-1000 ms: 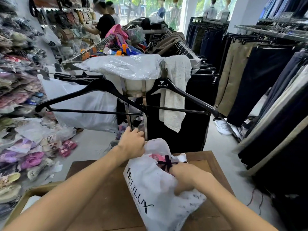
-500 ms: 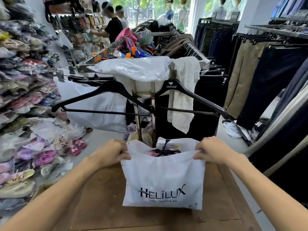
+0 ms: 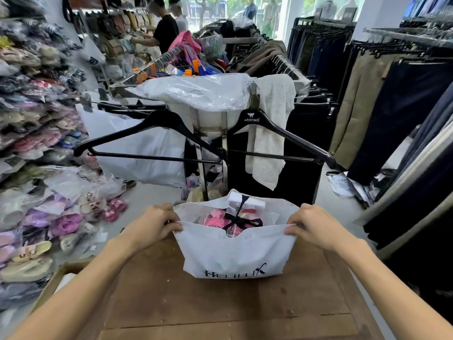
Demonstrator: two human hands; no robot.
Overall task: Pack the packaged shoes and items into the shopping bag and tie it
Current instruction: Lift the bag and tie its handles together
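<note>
since half a second ago both hands have drawn the mouth of the white plastic shopping bag with the dark helilux print (image 3: pixel 235 253) wider and lower, so that the clear-wrapped pink shoes tied with a black ribbon (image 3: pixel 230 218) now show inside it. left hand (image 3: pixel 153 225) and right hand (image 3: pixel 315 225) each pinch a top corner of the near rim with curled fingers, holding the bag upright between them on the brown wooden table (image 3: pixel 196 303). beyond the hands hang two black plastic clothes hangers (image 3: pixel 277 133) on a metal rack, and out past the left hand packaged slippers (image 3: pixel 49 217) lie heaped.
</note>
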